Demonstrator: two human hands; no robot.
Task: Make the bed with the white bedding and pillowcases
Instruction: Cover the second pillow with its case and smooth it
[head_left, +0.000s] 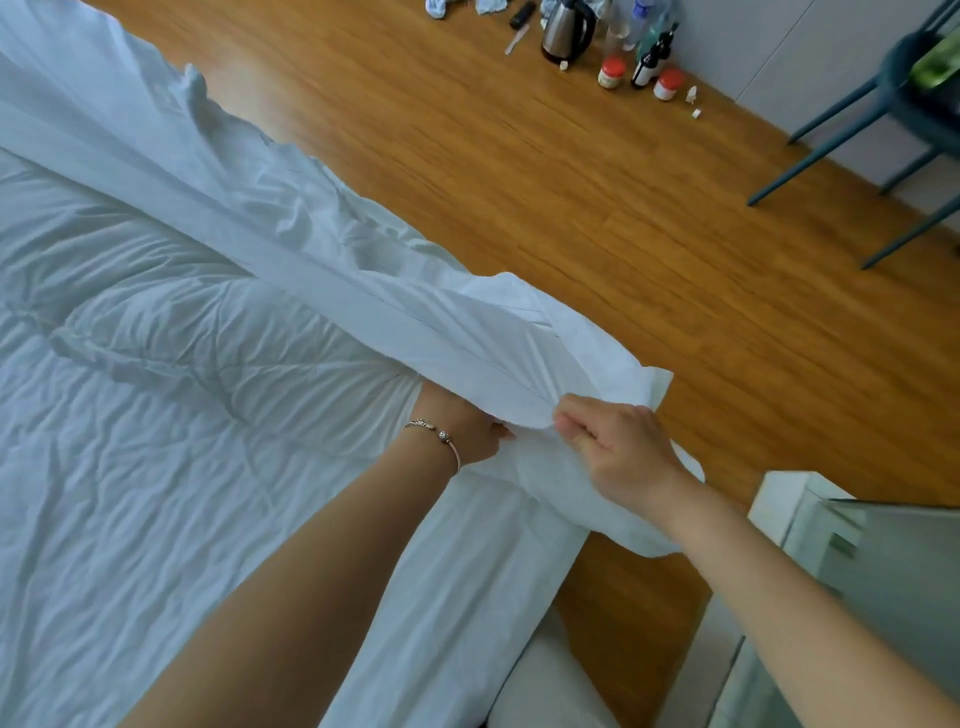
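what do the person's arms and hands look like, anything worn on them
Both forearms are bare, with no sleeves in view and no gloves. The left hand has a thin bracelet at the wrist, a slim pinkish band with small silvery beads or charms. The right hand and its wrist show no watch, ring or band that I can make out.

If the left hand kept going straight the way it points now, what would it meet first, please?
The left hand reaches under the lifted white duvet cover; it would probably meet that fabric first, though depth is unclear.
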